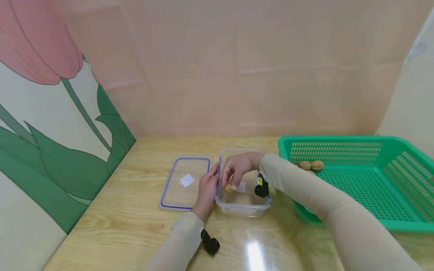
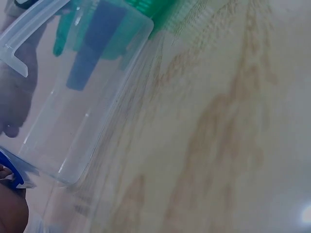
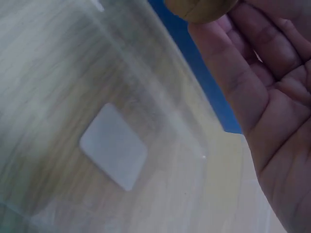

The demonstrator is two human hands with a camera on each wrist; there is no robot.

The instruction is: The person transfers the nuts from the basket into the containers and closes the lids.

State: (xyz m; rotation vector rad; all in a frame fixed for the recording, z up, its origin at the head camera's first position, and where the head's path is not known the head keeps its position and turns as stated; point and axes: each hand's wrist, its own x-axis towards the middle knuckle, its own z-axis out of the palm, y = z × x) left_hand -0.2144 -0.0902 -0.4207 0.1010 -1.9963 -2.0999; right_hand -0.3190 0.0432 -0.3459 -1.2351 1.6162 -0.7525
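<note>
My right hand (image 1: 242, 167) reaches down into a clear plastic container (image 1: 242, 206), pinching a walnut (image 1: 229, 188) between thumb and fingers near the left wall. In the right wrist view the walnut (image 3: 201, 7) shows at the fingertips, partly cut off by the top edge. A white square label (image 3: 114, 147) lies at the container's bottom. Along the container's left wall rests my left hand (image 1: 207, 190), its fingers stretched forward beside the rim. Only a bit of the left hand (image 2: 12, 211) appears in the left wrist view, low beside the container's wall (image 2: 92, 131).
A clear lid (image 1: 174, 192) with a blue seal and a white label lies flat left of the container. To the right stands a green plastic basket (image 1: 356, 188), with several walnuts (image 1: 304, 165) at its left end. Papered walls rise behind the wooden table (image 1: 112, 233).
</note>
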